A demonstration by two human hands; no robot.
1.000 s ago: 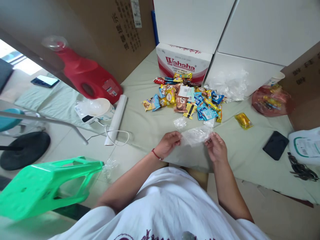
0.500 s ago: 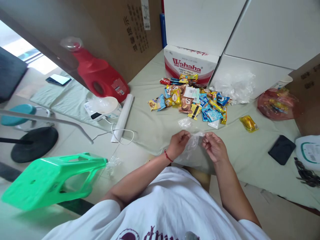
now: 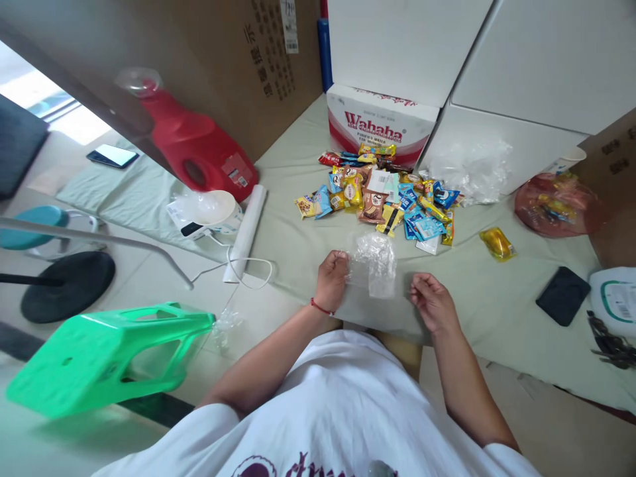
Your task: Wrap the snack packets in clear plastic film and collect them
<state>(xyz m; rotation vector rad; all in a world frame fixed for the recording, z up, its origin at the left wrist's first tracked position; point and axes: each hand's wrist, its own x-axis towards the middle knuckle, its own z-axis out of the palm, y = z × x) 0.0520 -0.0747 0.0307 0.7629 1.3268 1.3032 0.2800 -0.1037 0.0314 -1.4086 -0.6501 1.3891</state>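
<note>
My left hand (image 3: 332, 278) grips one edge of a clear plastic bag (image 3: 373, 264), which hangs open above the pale green sheet (image 3: 308, 245). My right hand (image 3: 431, 306) hovers just right of the bag, fingers loosely curled, holding nothing. Beyond the bag lies a heap of colourful snack packets (image 3: 382, 196). A single yellow packet (image 3: 497, 243) lies apart to the right.
A Wahaha carton (image 3: 380, 122) and white boxes (image 3: 507, 73) stand behind the heap, with crumpled clear plastic (image 3: 472, 169) beside them. A red jug (image 3: 196, 149), white scale (image 3: 206, 213), paper roll (image 3: 247, 232) and green stool (image 3: 106, 354) are left. A red bag (image 3: 556, 204) and black phone (image 3: 563, 295) are right.
My right hand has let go of the plastic bag and drawn back to the right. My left hand has lifted the bag up and forward, and it now hangs unfolded.
</note>
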